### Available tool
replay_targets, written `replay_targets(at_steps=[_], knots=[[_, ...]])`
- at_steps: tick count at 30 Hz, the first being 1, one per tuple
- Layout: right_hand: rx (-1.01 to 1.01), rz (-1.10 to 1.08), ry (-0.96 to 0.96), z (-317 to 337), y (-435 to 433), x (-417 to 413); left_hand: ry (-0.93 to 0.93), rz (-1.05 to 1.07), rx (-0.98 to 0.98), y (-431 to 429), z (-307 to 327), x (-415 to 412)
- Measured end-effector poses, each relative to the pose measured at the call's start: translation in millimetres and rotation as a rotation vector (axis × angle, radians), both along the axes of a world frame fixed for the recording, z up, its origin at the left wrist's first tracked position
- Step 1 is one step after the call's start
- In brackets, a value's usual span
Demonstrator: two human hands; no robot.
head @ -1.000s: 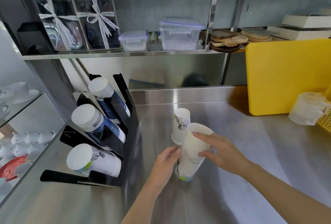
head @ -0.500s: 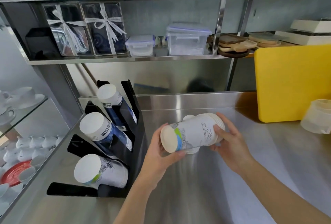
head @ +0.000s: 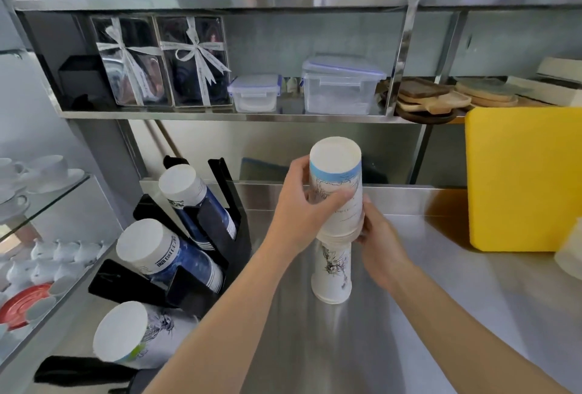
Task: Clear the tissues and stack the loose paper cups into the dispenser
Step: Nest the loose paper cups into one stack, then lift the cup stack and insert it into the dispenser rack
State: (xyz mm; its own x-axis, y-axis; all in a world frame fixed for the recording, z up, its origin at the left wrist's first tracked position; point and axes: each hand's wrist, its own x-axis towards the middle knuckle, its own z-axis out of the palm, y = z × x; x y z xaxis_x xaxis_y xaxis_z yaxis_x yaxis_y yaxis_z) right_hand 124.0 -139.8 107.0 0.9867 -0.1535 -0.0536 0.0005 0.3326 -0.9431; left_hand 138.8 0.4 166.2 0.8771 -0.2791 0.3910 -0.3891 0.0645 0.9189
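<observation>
Left to right: black dispenser [head: 201, 286] at desk's left edge, three slots loaded. Left hand [head: 299, 204] is wrapped around the inverted cup stack [head: 337, 192], held over the upside-down cup [head: 333, 274] standing on the steel desk [head: 441, 315]. Right hand [head: 374, 236] is closed behind the stack's rim. Risk judged: a tilted descent could jam the rims or tip the lower cup on the slick metal. No tissues are seen. Yellow board [head: 522, 179] is propped at right; shelves are packed above.

A single head-worn wide-angle view looks forward and down from close above a steel counter [head: 409, 315], facing shelving [head: 220, 115] at the far wall, dispenser [head: 220, 236] near left.
</observation>
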Motion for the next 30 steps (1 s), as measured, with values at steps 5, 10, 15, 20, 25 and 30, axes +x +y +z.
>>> replay_targets(at_steps=[5, 10, 15, 20, 25, 30], knots=[[0.124, 0.073, 0.005, -17, -11, 23, 0.028, 0.002, 0.083, -20, -14, 24], [0.004, 0.024, 0.104, -55, -18, 33, 0.218, 0.063, 0.023, -29, -58, 40], [-0.066, 0.037, 0.199, -94, -25, 35, 0.361, 0.068, 0.172, -37, -123, 42], [-0.139, 0.024, 0.343, -127, -25, 34, 0.448, 0.067, 0.169, -35, -161, 38], [-0.241, -0.173, 0.401, -144, -26, 36, 0.602, 0.078, -0.004, -28, -171, 35], [-0.184, -0.428, 0.343, -147, -24, 33, 0.822, 0.457, -0.124, -30, -190, 39]])
